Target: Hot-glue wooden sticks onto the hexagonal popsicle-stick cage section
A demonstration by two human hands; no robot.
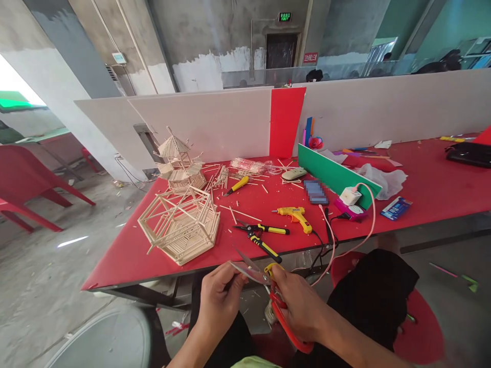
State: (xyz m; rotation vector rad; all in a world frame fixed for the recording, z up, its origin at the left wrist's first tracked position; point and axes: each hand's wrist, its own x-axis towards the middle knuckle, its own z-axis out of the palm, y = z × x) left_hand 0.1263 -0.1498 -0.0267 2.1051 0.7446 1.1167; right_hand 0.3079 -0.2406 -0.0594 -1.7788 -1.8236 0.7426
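Note:
My right hand [297, 299] grips a pair of scissors [251, 273] by their red and yellow handles, and the blades stand apart. Close to one blade, the fingers of my left hand [222, 294] are pinched together. Whatever they pinch is too small or hidden to make out. Both hands are just in front of the table edge, above my lap. Beyond them on the red table [126, 255] lie yellow-and-black pliers [261, 240] with open handles and a yellow glue gun [295, 214]. To the left stands an open framework of thin wooden sticks [184, 225].
A pagoda-like stick model [178, 158] stands behind the framework, beside loose sticks [218, 179] and a yellow utility knife [238, 185]. Farther right are a phone [315, 192], a green board [333, 171] and a white charger [350, 196] with a pink cable. A grey bin lid [111, 340] is low left.

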